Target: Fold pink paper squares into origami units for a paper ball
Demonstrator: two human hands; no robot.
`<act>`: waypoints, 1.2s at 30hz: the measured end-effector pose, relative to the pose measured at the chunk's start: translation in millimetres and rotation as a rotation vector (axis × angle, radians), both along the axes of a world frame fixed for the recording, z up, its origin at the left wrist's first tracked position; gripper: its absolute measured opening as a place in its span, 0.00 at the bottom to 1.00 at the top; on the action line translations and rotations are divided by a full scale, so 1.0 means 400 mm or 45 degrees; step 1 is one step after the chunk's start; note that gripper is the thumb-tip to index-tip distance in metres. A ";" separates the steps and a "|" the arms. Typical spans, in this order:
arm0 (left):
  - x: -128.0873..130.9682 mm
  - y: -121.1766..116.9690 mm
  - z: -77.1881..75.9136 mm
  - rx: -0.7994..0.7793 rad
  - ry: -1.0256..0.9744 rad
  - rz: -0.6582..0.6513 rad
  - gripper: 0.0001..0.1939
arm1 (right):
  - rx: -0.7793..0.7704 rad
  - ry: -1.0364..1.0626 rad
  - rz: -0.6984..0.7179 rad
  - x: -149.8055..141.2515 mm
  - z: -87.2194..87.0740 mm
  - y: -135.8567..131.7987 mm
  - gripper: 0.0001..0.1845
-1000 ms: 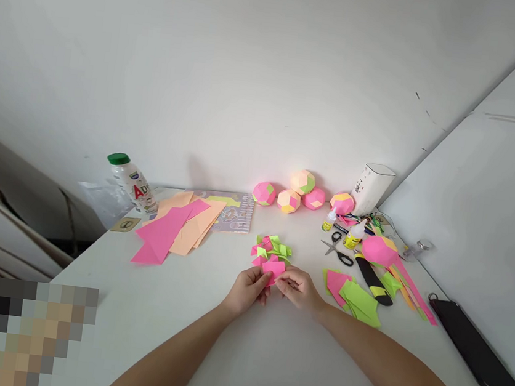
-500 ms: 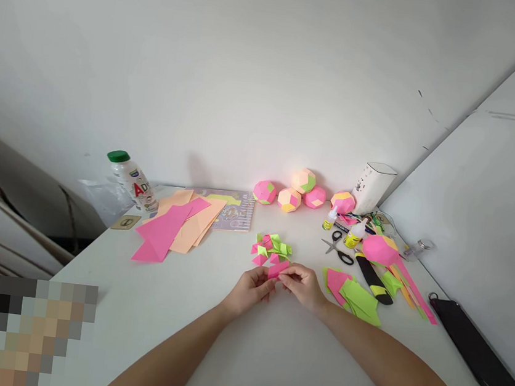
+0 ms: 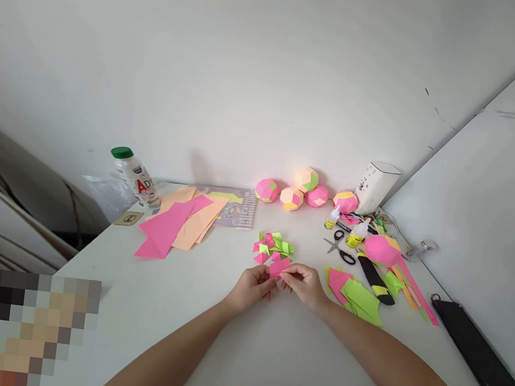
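Note:
A small piece of pink paper (image 3: 279, 266) is pinched between both hands above the table. My left hand (image 3: 252, 286) grips its left side, fingers closed. On the right side, my right hand (image 3: 305, 285) pinches it with thumb and fingers. Just beyond the fingers lies a heap of folded pink and green paper pieces (image 3: 274, 246). Flat green paper pieces (image 3: 363, 299) and a pink paper piece (image 3: 339, 284) lie beside my right hand. The lower part of the held paper is hidden by my fingers.
Several faceted paper balls (image 3: 291, 198) sit against the wall. Scissors (image 3: 339, 249), a glue bottle (image 3: 356, 234) and a black-handled cutter (image 3: 375, 281) lie at right, with a black pouch (image 3: 475, 345) beyond. Peach and pink sheets (image 3: 165, 226) and a white bottle (image 3: 136, 176) stand left.
The pink paper shows more of its face above my fingers now. Both hands keep nearly the same place, and the camera view has shifted slightly.

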State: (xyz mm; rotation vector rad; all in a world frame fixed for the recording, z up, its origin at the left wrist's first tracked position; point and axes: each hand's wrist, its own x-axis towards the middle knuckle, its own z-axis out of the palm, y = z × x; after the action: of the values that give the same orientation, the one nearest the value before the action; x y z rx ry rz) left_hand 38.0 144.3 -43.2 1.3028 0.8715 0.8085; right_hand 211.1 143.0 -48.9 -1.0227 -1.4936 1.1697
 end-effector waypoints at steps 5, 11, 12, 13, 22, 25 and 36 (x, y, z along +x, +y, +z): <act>0.000 0.001 -0.002 -0.004 0.015 0.025 0.15 | -0.001 0.003 -0.008 -0.002 0.001 -0.001 0.12; 0.002 0.002 0.003 -0.016 0.010 0.028 0.16 | 0.004 0.062 -0.009 -0.005 -0.004 -0.002 0.10; 0.002 0.002 0.004 -0.022 -0.002 0.023 0.16 | 0.005 0.070 -0.001 -0.005 -0.005 -0.002 0.10; 0.001 0.003 0.004 -0.029 -0.016 0.020 0.16 | 0.001 0.083 0.003 -0.004 -0.005 -0.002 0.10; -0.005 0.009 0.006 -0.032 -0.115 0.041 0.16 | -0.172 0.081 0.159 0.001 0.015 0.003 0.18; -0.005 0.008 0.006 -0.023 -0.123 0.040 0.16 | -0.181 -0.008 0.199 0.002 0.018 0.000 0.15; -0.004 0.010 -0.005 0.003 -0.065 0.038 0.16 | -0.162 -0.001 0.206 0.001 0.015 0.002 0.15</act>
State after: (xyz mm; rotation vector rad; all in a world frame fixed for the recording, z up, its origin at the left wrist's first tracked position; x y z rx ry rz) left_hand 36.3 148.5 -45.2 1.2682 0.8510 0.8626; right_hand 211.6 143.8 -42.9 -1.0009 -1.5408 1.3938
